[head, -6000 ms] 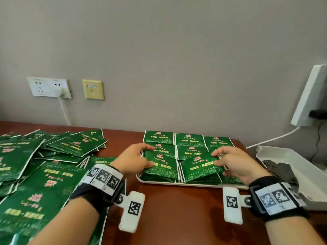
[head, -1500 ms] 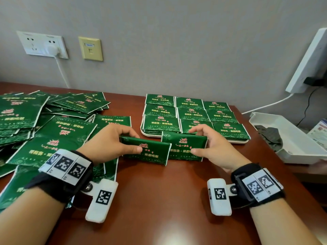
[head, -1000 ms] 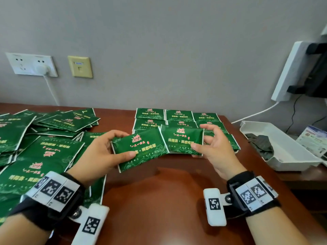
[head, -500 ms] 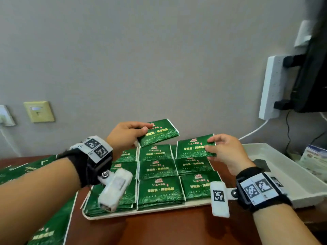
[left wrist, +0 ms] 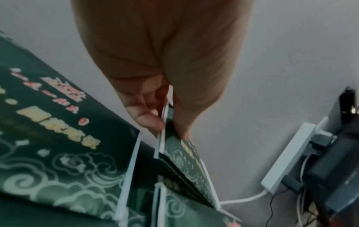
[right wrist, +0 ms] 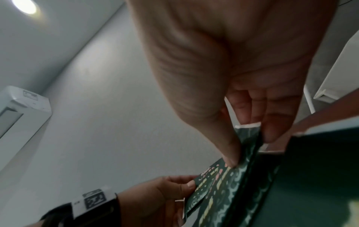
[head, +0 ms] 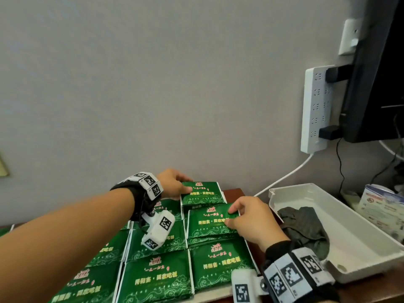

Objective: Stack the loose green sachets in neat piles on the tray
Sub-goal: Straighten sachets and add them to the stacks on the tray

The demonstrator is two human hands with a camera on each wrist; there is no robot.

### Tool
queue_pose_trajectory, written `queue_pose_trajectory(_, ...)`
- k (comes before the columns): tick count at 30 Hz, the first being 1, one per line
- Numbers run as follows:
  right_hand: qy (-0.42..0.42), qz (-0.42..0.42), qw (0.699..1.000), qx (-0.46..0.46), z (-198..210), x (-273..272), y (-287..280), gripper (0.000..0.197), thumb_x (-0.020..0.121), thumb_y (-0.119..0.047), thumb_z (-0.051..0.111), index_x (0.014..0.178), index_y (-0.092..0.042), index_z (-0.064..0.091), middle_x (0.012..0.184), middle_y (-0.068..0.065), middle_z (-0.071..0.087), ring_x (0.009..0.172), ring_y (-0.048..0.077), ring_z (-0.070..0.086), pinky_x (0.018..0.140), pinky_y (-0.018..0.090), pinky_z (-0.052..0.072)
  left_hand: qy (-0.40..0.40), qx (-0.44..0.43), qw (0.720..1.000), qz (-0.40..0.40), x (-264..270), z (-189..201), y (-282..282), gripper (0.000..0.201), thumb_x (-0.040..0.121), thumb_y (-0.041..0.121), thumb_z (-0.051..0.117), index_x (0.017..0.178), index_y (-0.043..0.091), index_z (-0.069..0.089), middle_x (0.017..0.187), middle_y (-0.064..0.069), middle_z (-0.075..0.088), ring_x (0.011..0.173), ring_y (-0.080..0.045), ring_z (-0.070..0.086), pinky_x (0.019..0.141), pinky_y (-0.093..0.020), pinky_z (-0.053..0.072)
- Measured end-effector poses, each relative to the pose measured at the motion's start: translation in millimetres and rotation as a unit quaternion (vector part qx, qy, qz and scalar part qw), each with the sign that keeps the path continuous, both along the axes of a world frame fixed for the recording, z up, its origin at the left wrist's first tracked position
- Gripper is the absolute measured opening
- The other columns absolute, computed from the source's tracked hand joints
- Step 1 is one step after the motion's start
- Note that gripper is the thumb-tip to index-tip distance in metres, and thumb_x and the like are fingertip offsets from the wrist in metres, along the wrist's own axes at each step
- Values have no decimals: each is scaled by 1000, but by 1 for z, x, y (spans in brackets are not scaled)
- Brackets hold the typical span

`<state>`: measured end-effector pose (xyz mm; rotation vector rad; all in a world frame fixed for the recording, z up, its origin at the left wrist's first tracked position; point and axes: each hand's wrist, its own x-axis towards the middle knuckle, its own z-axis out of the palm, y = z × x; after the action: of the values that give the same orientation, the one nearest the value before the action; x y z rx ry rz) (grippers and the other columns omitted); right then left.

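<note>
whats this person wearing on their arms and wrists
Both forearms are bare, no sleeves. Each wrist carries a black strap topped with white blocks printed with black square codes, and a white camera module bearing another code hangs beside the left hand and right hand.

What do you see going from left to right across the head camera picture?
left hand → the sachet it holds → right hand → white tray with a dark cloth → power strip on the wall
</note>
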<state>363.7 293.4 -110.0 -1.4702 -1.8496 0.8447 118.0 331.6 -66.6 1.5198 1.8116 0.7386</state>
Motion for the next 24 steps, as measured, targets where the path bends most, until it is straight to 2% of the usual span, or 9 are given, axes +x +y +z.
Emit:
queue_pose_trajectory(1,-21,2,1000,8,0,0,0,20,79,-20,85,88,-20,67,86,-6,57,73,7,57,58,15,44,21,-7,1000,-5,1,-2,3,35,90,16,72,123,21,67,102,-4,72,83,-18,71,76,-29,60)
queue_pose_trajectory(3,-45,7,999,12,-1,-2,0,20,80,-22,84,92,-21,68,91,-5,59,74,5,55,57,12,39,77,-13,997,-17,3,-5,6,33,90,19,73,122,21,66,108,-1,70,89,-18,70,77,-30,59)
queue_pose_trajectory(6,-57,13,998,9,0,-7,-1,20,81,-23,84,94,-22,69,99,-4,61,81,9,57,58,14,40,210,-17,976,-47,7,-7,6,34,89,30,73,122,25,67,115,3,66,96,-15,64,87,-29,51)
queue_pose_trajectory(8,-65,15,998,12,0,-9,-1,19,82,-23,82,96,-23,69,100,-4,61,86,13,58,64,19,43,249,-12,967,-49,9,-7,6,37,88,33,73,123,28,65,124,0,65,104,-17,62,94,-31,49)
queue_pose_trajectory(10,-72,15,997,19,1,-9,-2,18,84,-21,80,98,-23,69,97,-5,58,87,14,57,72,21,43,271,-8,961,-58,12,-4,6,42,88,34,71,129,30,61,134,-1,60,116,-21,59,102,-37,48)
queue_pose_trajectory(14,-89,13,995,31,0,-9,-1,14,87,-16,75,96,-25,69,96,-7,54,87,13,54,74,21,41,304,-33,946,-110,26,4,9,57,92,48,63,144,34,46,147,3,50,133,-22,49,112,-42,37)
queue_pose_trajectory(16,-84,7,996,30,0,-9,0,16,87,-13,74,91,-27,68,99,-5,57,87,14,56,73,21,42,305,-60,940,-140,35,4,9,63,94,51,60,150,33,38,152,2,46,137,-22,45,115,-42,32)
queue_pose_trajectory(20,-65,-5,997,29,-5,-7,3,22,87,-7,70,83,-28,66,102,1,65,83,15,58,71,21,41,338,-69,926,-156,46,-3,9,63,96,47,58,151,25,38,151,0,47,135,-22,48,114,-40,35)
queue_pose_trajectory(24,-49,-11,998,33,-5,-6,4,23,88,-5,67,81,-27,67,101,2,64,83,15,59,72,22,42,335,-69,928,-147,43,-3,5,60,96,46,60,149,27,39,149,0,50,133,-22,50,112,-40,37)
